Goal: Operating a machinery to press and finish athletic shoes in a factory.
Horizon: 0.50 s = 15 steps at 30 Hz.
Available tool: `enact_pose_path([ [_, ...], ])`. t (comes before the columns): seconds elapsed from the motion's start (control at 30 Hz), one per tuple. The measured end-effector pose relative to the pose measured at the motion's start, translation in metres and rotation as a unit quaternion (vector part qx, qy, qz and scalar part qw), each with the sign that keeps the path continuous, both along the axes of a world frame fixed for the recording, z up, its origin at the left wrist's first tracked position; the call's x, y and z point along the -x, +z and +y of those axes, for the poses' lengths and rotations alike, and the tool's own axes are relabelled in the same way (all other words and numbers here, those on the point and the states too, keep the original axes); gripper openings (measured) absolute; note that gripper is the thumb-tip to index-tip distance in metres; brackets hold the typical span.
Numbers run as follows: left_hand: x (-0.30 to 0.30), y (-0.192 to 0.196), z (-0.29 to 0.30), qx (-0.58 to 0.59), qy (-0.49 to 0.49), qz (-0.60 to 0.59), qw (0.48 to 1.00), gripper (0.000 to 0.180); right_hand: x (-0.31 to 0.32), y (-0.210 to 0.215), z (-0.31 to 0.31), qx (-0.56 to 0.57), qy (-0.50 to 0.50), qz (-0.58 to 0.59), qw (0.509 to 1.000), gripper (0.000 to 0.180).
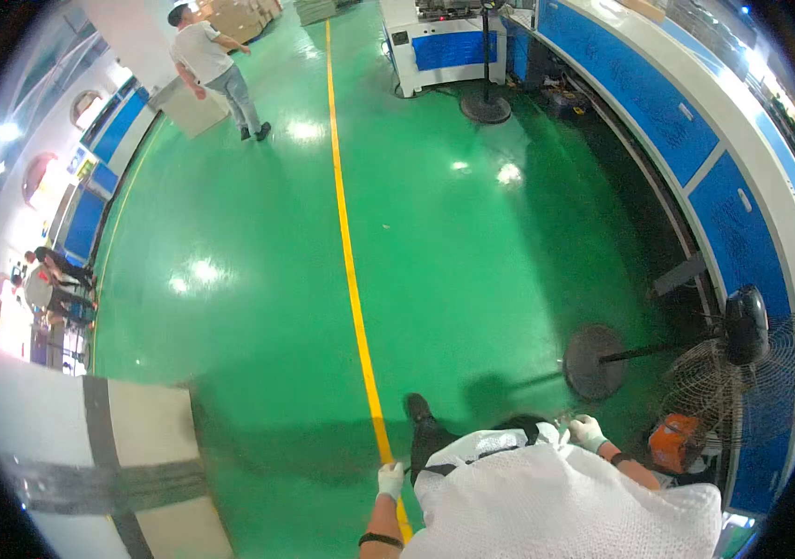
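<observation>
1. While both gloved hands were at the top of a large white mesh sack (556,503), the step in hand looked like handling its mouth, gathering or adjusting it over the green floor (258,279).
2. The left hand (390,479) was curled shut on the sack's near left edge, fingers wrapped around a fold of the mesh by the dark strap (458,463).
3. The right hand (588,432) sat at the far right corner of the mouth, fingers bent and pinched on the rim; how firm that hold was I could not tell at this size.
4. The sack lay between the two hands and below them, bulging toward the lower edge of the view, touching both gloves, with a shoe (419,410) just beyond it.
5. In my judgement the next move called for an even hold on both sides, since the loose mesh could sag or slip.
6. A standing fan (733,354) stood close on the right, near the right hand, and a yellow line (351,270) ran past the left.
</observation>
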<state>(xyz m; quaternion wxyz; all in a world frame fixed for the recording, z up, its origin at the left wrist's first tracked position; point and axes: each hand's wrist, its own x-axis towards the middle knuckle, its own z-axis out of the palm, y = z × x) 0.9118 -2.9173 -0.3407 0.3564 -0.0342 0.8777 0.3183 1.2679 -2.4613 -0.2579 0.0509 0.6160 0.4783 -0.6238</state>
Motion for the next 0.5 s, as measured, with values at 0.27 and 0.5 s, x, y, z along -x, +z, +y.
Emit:
enact_pose_path([
  [0.27, 0.337, 0.018, 0.239, -0.183, -0.099, 0.112, 0.972, 0.034, 0.239, 0.019, 0.034, -0.015, 0.352, -0.135, 0.926, 0.031],
  [0.5, 0.560, 0.074, 0.354, -0.139, -0.203, 0.146, 0.958, 0.039, 0.495, -0.047, 0.180, -0.024, 0.260, -0.083, 0.962, 0.033],
])
